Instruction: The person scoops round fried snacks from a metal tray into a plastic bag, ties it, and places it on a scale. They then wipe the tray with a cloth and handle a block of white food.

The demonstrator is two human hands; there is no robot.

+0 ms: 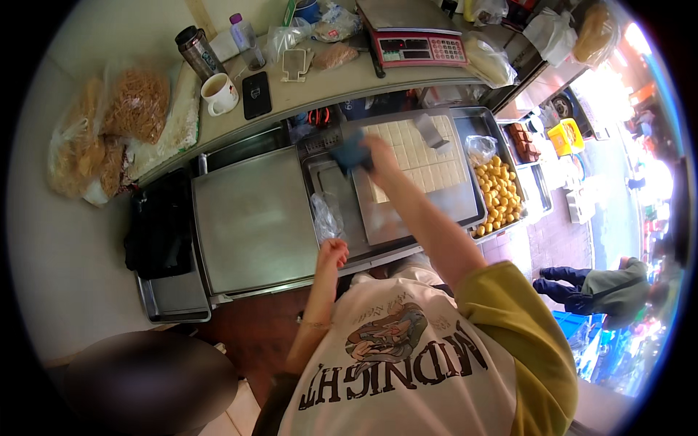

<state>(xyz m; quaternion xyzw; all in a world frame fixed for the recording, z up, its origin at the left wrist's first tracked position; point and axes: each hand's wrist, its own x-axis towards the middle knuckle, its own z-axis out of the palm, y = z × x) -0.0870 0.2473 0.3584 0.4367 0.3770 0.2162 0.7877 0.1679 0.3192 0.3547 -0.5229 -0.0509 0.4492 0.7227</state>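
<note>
My right hand, blurred, is shut on a blue cloth at the left edge of a slab of white tofu. Cut lines divide the slab into small blocks on a flat metal board. A bent metal blade rests on the far right part of the tofu. Under the board is a metal tray, its left side exposed. My left hand hovers by the tray's near edge with curled fingers and nothing visible in them. Just beyond it lies a crumpled clear plastic bag.
A metal lid covers the counter at left. Yellow balls of food fill a tray at right. The shelf behind carries a red scale, a phone, a mug and a tumbler. Another person is at right.
</note>
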